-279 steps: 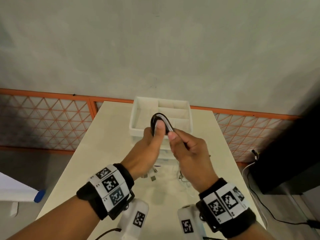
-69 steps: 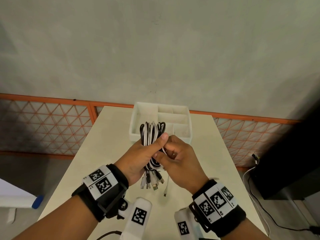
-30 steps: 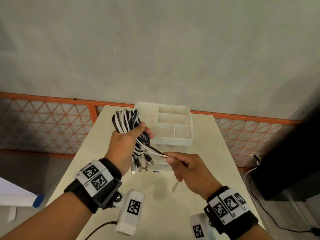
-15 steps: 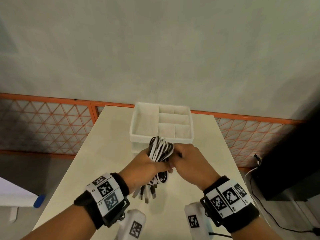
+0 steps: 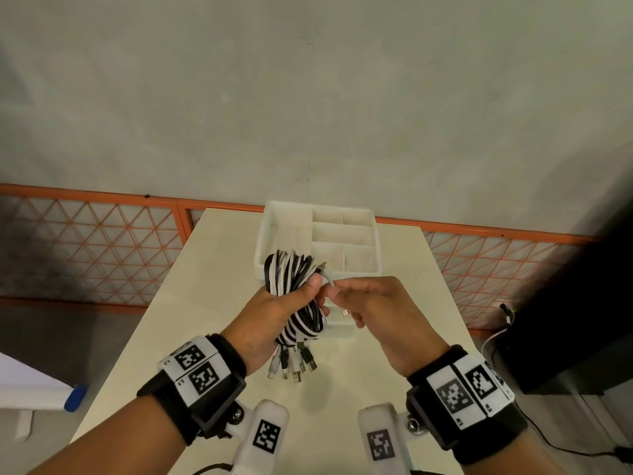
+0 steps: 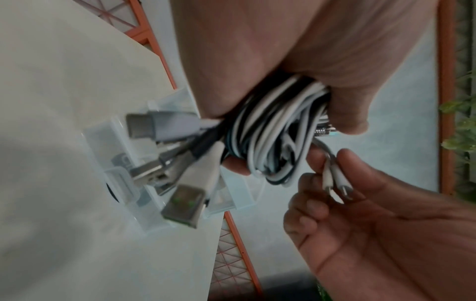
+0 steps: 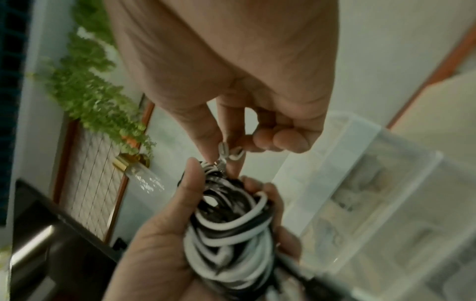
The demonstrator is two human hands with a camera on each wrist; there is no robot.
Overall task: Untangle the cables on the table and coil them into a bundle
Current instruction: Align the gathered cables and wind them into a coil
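Left wrist view: right hand (image 6: 360,213) pinches seemingly two plugs (image 6: 337,181); head hides them.

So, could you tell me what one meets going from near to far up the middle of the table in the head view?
Dangling plugs → left hand gripping the cable bundle → white divided tray → orange railing beyond the table's far edge → grey floor.

Your black and white cables (image 5: 297,296) form 1 coiled bundle, raised above the table, loops upward; their plugs (image 5: 294,363) dangle below, and 1 white end (image 5: 329,280) sticks out sideways.
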